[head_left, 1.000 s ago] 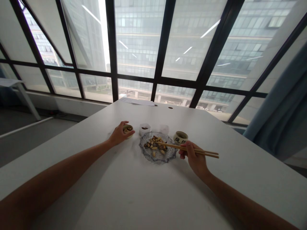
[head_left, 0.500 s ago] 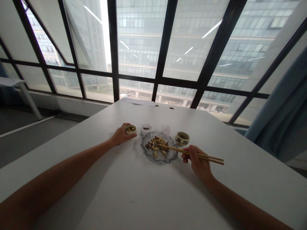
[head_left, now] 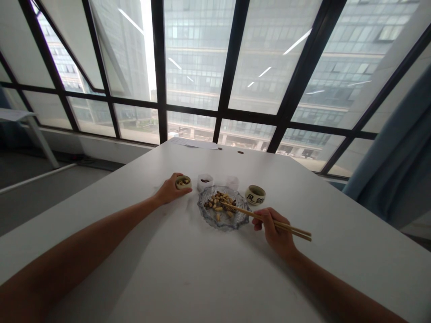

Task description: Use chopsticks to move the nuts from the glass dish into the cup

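My left hand (head_left: pixel 171 189) is wrapped round a small ceramic cup (head_left: pixel 183 185), which has pale nut-like pieces in it. In my right hand (head_left: pixel 274 229) is a pair of wooden chopsticks (head_left: pixel 292 230), their tips down among the mixed nuts (head_left: pixel 220 202) in a scalloped glass dish (head_left: pixel 225 223). Whether the tips pinch a piece is too small to tell. Just beyond my right hand stands another ceramic cup (head_left: pixel 255 195) with dark characters on its side. A white cup (head_left: pixel 205 182) with a few dark bits sits behind the dish, beside a translucent cup (head_left: pixel 232 181).
The white table (head_left: pixel 188 269) reaches to the big windows. Papers (head_left: pixel 194 143) and two dark round spots lie by its far edge. A blue curtain (head_left: pixel 393 166) hangs on the right, and another table (head_left: pixel 16 115) stands at the left.
My right hand has shifted slightly left, and the back ends of the chopsticks have swung lower. Their tips stay among the nuts. My left hand and its cup look still.
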`<state>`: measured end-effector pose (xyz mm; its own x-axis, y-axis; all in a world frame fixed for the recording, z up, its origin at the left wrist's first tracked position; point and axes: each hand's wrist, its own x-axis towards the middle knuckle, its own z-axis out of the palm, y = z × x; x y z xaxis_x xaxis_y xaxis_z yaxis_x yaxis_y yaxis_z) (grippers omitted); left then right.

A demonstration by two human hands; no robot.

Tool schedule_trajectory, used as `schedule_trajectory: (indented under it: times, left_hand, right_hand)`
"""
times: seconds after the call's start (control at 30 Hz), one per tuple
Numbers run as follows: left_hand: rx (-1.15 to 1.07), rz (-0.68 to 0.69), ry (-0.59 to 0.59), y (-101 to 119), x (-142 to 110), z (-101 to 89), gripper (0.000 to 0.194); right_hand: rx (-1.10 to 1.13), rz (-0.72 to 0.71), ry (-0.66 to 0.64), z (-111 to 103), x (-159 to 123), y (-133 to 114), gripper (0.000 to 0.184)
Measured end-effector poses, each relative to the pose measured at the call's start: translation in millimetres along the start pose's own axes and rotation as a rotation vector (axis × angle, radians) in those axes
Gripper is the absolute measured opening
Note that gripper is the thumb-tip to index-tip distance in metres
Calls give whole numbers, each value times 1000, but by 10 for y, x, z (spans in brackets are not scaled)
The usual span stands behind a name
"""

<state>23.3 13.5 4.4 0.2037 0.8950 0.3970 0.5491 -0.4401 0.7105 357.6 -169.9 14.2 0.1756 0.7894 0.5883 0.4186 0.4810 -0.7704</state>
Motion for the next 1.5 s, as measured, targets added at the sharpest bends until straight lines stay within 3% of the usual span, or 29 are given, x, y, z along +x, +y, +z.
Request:
schedule_trajectory:
  times: [0.2,0.33,0.67,1.0,1.5]
  left_hand:
    - [17,-5,-3,-19,4,2,78]
    - [10,3,2,-35,4,1,76]
    - [7,8,14,-37,15,14,75]
    - [14,-1,4,-17,4,2,75]
    - [-7,14,19,-24,10,19,74]
  right_hand:
    - [233,289,170,49,84,65,65]
    - [307,372,207,62,107,76,68]
    - [250,297,185,75,44,55,67]
    - [324,379,242,67,109,96,68]
    - [189,240,184,46,53,47,63]
